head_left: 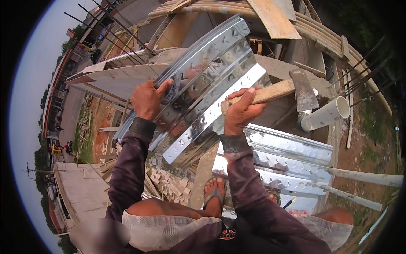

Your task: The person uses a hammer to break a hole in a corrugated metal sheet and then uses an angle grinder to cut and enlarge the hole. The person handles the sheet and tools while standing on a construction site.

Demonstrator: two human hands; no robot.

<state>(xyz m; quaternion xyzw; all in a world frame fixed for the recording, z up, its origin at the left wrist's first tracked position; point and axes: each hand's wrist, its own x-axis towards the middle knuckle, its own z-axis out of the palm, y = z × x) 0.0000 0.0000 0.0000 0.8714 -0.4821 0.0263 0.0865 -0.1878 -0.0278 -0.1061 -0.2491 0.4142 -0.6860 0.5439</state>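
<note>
My left hand grips the left edge of a shiny embossed metal channel that slants up and to the right in front of me. My right hand holds the wooden handle of a hammer with a dark flat head, pressed against the channel's right edge. The hammer head points down over a white plastic pipe. My dark sleeves come up from the lower edge.
More shiny metal channels lie under my sandalled foot. Concrete beam top, wooden planks, rebar and a stack of bricks far below surround me. I stand high above the ground.
</note>
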